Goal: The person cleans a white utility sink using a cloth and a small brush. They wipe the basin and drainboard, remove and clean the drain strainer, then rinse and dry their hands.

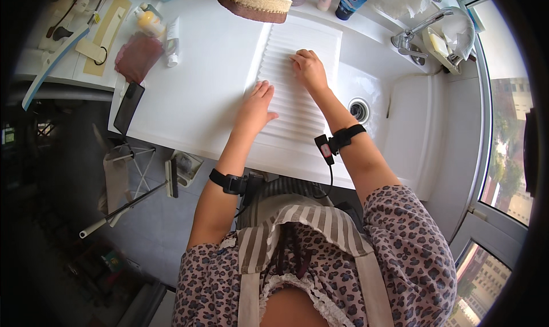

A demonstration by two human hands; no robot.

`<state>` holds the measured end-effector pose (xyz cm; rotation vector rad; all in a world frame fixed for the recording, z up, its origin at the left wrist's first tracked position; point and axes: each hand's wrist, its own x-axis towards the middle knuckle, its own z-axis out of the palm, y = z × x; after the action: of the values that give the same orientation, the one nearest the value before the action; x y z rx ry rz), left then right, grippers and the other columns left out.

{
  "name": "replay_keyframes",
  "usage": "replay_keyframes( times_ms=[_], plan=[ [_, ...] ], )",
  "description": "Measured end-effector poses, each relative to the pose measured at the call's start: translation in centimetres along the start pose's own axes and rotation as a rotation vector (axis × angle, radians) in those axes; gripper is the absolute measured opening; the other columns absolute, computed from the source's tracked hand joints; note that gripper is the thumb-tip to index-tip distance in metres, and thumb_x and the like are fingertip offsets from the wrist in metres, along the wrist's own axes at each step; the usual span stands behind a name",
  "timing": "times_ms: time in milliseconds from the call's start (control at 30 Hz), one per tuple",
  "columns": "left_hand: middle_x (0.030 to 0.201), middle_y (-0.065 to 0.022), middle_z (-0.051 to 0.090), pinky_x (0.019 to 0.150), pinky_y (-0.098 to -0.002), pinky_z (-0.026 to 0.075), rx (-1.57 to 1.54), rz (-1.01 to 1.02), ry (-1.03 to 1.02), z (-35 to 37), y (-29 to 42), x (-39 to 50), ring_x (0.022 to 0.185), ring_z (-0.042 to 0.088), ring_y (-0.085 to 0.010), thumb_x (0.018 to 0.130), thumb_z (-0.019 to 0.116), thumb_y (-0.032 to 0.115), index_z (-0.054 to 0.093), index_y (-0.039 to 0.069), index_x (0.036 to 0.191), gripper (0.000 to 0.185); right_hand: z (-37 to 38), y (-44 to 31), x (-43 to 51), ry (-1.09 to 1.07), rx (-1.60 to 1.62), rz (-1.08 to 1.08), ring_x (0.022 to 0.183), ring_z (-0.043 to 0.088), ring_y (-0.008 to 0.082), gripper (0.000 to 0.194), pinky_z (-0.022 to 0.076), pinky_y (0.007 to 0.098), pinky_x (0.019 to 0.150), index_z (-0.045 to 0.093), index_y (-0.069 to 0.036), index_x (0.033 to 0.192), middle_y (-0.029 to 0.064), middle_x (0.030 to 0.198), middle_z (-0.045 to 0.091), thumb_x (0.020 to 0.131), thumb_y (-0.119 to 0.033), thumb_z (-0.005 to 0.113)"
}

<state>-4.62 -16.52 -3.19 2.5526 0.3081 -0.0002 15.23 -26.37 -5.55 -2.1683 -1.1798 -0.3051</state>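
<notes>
A white ribbed washboard forms part of the white sink counter before me. My left hand rests by its left edge with the palm down. The thumb is spread from the fingers, and nothing shows in that hand. Farther up the ribs is my right hand, its fingers curled and their tips pointing left. Whether something small is pinched between these fingertips I cannot tell. To the right of the washboard lies the sink basin with a round metal drain.
A chrome faucet and a soap dish stand at the right back. On the left are a dark red cloth, a white tube, a pump bottle and a black phone. A woven item juts in from above.
</notes>
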Motion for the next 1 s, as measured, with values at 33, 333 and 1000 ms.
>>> replay_keyframes(
  times_ms=[33, 333, 1000],
  plan=[
    [0.149, -0.0143, 0.040, 0.113, -0.0369, 0.035, -0.009, -0.006, -0.001, 0.1, 0.0, -0.1, 0.141, 0.033, -0.0288, 0.076, 0.078, 0.020, 0.047, 0.002, 0.137, 0.071, -0.2, 0.1, -0.2, -0.056, -0.040, 0.076, 0.090, 0.061, 0.0284, 0.017, 0.0521, 0.0380, 0.081, 0.074, -0.004, 0.091, 0.0086, 0.093, 0.066, 0.078, -0.002, 0.062],
    [0.148, -0.0157, 0.041, 0.114, -0.0379, 0.033, 0.043, 0.006, 0.005, 0.7, -0.5, 0.5, 0.141, 0.033, -0.0312, 0.075, 0.079, 0.019, 0.046, 0.001, 0.138, 0.074, 7.2, -4.6, 3.5, -0.088, -0.146, -0.034, 0.092, 0.059, 0.0265, 0.011, 0.0527, 0.0355, 0.081, 0.070, -0.005, 0.078, 0.0068, 0.094, 0.065, 0.080, -0.006, 0.059],
    [0.149, -0.0085, 0.041, 0.108, -0.0332, 0.041, 0.034, -0.053, -0.010, 0.2, 0.1, 0.1, 0.142, 0.033, -0.0224, 0.077, 0.079, 0.021, 0.048, 0.005, 0.136, 0.068, 0.4, -2.6, -1.1, 0.045, -0.001, 0.073, 0.093, 0.062, 0.0294, 0.016, 0.0518, 0.0381, 0.082, 0.073, -0.002, 0.092, 0.0098, 0.096, 0.066, 0.079, 0.002, 0.063]
  ],
)
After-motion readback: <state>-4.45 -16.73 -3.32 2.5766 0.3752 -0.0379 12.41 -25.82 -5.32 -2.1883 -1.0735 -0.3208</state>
